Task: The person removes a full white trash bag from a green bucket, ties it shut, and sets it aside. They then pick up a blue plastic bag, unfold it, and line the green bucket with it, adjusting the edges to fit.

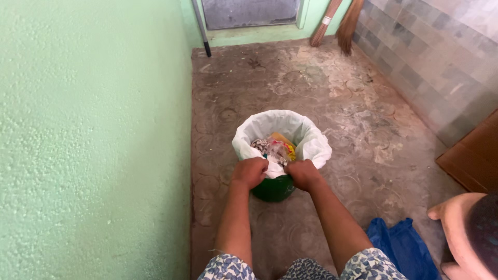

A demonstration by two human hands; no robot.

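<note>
A green bin (274, 190) stands on the worn brown floor, lined with a white plastic bag (306, 136) folded over its rim. Inside lies mixed rubbish (275, 149), with scraps of paper and yellow wrapping. My left hand (249, 171) grips the near edge of the bag on the left side. My right hand (304, 174) grips the same near edge just to the right. Both fists are closed on the plastic, a few centimetres apart.
A green wall (93, 140) runs close along the left. A tiled wall (436, 62) is on the right, with brooms (342, 21) leaning at the far end. A blue plastic bag (402, 246) lies at lower right beside another person's foot (459, 228). A wooden panel (474, 155) stands right.
</note>
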